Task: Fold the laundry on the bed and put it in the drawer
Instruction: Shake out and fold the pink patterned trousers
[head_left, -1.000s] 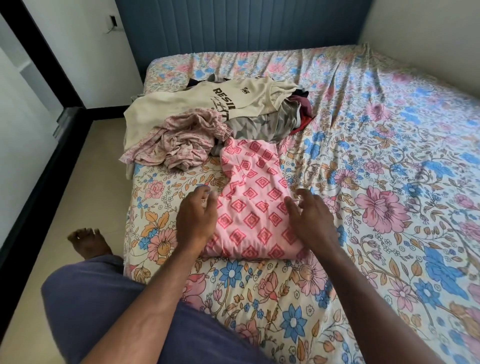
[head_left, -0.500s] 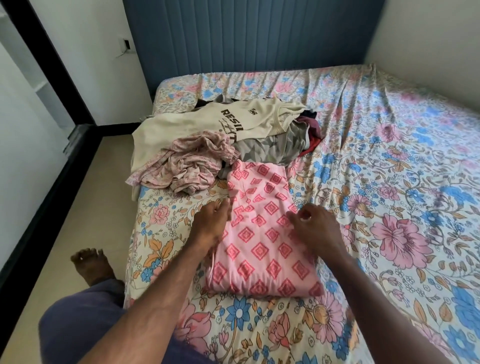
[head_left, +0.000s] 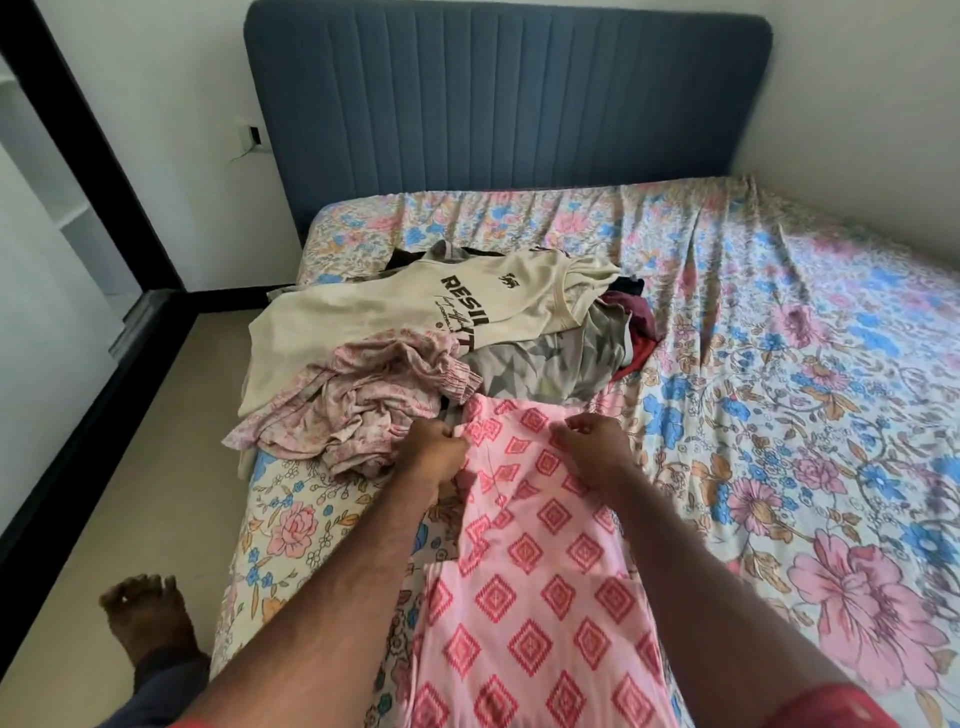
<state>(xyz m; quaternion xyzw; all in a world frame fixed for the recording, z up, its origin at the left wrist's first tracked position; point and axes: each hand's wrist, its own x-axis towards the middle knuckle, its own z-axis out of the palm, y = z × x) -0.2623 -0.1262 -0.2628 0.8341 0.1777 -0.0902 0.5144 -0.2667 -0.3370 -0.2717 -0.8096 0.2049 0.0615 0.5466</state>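
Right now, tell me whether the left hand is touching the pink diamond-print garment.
Touching. The head view shows the left hand pinching the left edge of the pink diamond-print garment, fabric bunched in its curled fingers.

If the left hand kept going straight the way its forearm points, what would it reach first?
Probably the crumpled pink floral garment, which lies just beyond the left hand; that hand grips the pink diamond-print cloth. Depth is uncertain.

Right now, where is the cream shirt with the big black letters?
In the head view, the cream shirt lies on the pile at the bed's left side, below the blue headboard, just behind the crumpled pink floral garment.
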